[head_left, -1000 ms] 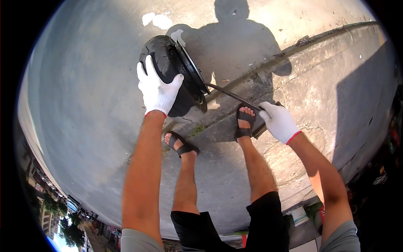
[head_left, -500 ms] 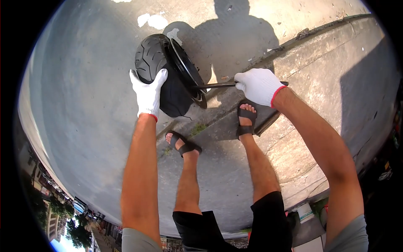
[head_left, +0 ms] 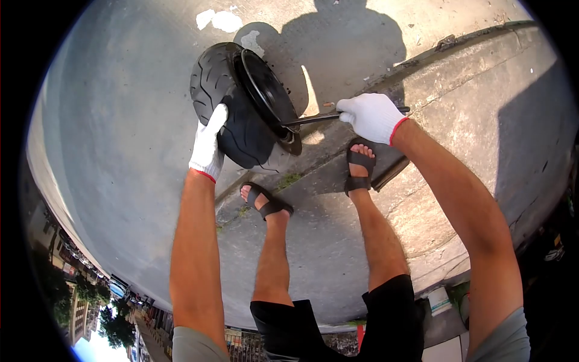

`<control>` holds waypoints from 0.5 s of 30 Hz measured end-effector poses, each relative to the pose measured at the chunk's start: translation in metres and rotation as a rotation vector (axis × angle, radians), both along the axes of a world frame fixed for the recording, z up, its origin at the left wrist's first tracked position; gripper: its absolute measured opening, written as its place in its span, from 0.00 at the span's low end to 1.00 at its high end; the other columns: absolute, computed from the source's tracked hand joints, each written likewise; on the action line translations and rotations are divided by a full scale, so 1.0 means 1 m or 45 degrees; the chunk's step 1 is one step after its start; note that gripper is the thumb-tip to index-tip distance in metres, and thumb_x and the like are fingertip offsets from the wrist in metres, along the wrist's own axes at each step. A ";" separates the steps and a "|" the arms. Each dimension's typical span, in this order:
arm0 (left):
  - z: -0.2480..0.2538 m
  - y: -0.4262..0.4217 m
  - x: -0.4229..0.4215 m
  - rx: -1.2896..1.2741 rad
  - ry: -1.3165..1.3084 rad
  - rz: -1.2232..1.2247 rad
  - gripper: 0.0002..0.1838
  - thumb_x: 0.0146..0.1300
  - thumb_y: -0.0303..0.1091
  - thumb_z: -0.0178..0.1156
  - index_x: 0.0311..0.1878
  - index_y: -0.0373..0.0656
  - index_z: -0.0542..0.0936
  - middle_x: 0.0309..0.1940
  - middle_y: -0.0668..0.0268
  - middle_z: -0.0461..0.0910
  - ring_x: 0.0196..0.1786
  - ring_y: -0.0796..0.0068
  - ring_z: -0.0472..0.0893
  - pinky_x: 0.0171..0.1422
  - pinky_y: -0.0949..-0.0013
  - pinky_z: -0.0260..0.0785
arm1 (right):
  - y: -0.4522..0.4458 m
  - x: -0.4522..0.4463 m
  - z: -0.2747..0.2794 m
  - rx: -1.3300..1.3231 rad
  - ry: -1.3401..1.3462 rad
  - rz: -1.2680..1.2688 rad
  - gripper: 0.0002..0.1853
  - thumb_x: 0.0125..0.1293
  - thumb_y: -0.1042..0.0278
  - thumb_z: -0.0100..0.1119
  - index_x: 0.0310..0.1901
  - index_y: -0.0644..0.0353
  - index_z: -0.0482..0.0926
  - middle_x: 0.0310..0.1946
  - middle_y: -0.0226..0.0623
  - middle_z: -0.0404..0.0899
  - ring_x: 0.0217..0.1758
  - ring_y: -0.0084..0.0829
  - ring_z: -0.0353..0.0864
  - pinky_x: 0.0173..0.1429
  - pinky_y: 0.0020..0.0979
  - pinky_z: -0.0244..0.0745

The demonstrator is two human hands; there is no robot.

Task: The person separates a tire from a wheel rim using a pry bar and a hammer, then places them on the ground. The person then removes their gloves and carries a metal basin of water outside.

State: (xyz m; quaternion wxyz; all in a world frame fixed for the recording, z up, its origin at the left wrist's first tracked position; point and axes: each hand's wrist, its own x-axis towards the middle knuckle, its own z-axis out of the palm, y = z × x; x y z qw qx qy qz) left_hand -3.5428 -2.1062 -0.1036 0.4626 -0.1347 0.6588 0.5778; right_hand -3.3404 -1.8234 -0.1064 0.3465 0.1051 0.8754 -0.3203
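Observation:
A black tyre (head_left: pixel 211 75) on a dark rim (head_left: pixel 268 87) stands tilted on the concrete. My left hand (head_left: pixel 209 143), in a white glove, rests against the tyre's near left side, thumb on the tread; its other fingers are mostly hidden behind the tyre. In a white glove too, my right hand (head_left: pixel 369 116) is closed round a dark metal bar (head_left: pixel 316 118). The bar's far end meets the lower right edge of the rim, and its other end sticks out past my fist.
My sandalled feet (head_left: pixel 265 202) (head_left: pixel 360 163) stand below the wheel. Beside the right foot lies a dark bar-like object (head_left: pixel 389 174). A concrete ledge (head_left: pixel 464 90) runs diagonally on the right. White patches (head_left: pixel 226 22) mark the ground above the tyre.
My right hand has risen from beside the right foot, bringing the bar nearly level. My left hand has slid down the tyre's side, and the tyre has turned to show more of the rim.

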 end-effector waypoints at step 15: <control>-0.009 0.009 0.005 0.016 -0.023 0.285 0.37 0.63 0.44 0.70 0.72 0.39 0.70 0.66 0.62 0.76 0.66 0.64 0.76 0.71 0.62 0.69 | -0.006 0.010 -0.050 -0.172 0.125 -0.166 0.08 0.69 0.62 0.57 0.45 0.54 0.80 0.33 0.49 0.82 0.41 0.54 0.82 0.44 0.49 0.75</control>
